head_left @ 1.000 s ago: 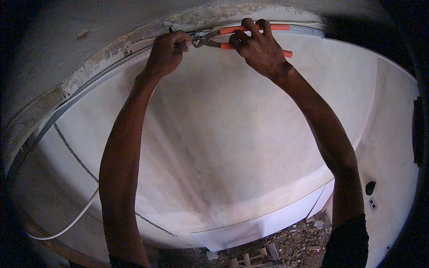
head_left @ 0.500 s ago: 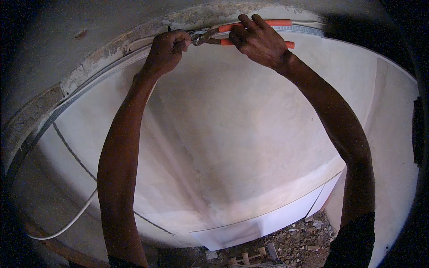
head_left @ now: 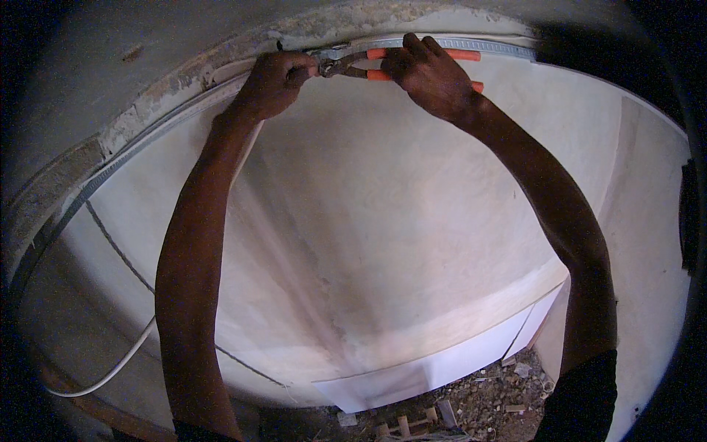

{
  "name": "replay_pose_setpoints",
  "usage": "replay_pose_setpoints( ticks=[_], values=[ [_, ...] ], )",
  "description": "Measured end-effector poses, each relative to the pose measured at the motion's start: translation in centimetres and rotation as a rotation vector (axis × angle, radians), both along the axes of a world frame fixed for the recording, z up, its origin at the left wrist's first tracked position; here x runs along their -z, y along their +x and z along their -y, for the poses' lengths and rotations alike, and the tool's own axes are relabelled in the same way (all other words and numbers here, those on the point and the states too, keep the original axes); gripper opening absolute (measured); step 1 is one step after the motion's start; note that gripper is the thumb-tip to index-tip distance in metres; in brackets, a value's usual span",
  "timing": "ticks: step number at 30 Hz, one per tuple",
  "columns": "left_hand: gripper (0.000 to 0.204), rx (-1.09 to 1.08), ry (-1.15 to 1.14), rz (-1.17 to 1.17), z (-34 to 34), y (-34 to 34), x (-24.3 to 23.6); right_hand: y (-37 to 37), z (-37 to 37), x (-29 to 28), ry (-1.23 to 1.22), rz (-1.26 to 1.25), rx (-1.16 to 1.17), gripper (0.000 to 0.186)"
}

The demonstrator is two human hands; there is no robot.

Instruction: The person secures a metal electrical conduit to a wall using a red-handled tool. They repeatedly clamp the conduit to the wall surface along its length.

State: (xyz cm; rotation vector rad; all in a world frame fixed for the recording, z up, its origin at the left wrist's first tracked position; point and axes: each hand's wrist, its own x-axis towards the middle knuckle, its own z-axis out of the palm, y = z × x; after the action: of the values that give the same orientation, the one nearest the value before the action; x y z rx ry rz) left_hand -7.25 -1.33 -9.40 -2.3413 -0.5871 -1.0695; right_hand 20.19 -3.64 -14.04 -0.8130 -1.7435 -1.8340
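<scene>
My left hand [head_left: 274, 85] is closed at the top centre-left, against a metal channel [head_left: 501, 49] fixed along the upper edge of the pale wall. What its fingertips pinch is too small to make out. Just right of them are the jaws of long pliers [head_left: 330, 67] with orange grips, touching the channel or something small on it. My right hand [head_left: 431, 81] grips the pliers' handles, its upper fingers curled over the top grip.
A chipped plaster band [head_left: 118, 132] runs above the channel. White cable [head_left: 125, 361] loops at lower left, near a dark line across the wall [head_left: 331, 221]. A white board [head_left: 383, 390] leans below, beside rubble [head_left: 479, 398] and wooden pieces [head_left: 403, 426] on the floor.
My right hand and the pliers' top grip have lowered since half a second ago, the raised fingers coming down. My left hand and forearm have shifted slightly left.
</scene>
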Motion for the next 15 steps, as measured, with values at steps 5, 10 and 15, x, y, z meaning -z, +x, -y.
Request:
replay_pose_setpoints(
  ticks=[5,10,15],
  values=[
    [0.012,0.025,0.024,-0.029,-0.7,-0.6,-0.2,-1.2,0.3,0.9,-0.086,-0.099,-0.014,0.026],
    [0.012,-0.012,0.072,-0.038,-0.3,-0.2,-0.1,-0.7,-0.3,1.0,-0.096,-0.097,-0.112,0.028],
    [0.008,0.046,0.125,-0.049,-0.6,-0.1,0.0,-0.7,-0.4,0.8,-0.194,-0.133,-0.115,0.030]
  ],
)
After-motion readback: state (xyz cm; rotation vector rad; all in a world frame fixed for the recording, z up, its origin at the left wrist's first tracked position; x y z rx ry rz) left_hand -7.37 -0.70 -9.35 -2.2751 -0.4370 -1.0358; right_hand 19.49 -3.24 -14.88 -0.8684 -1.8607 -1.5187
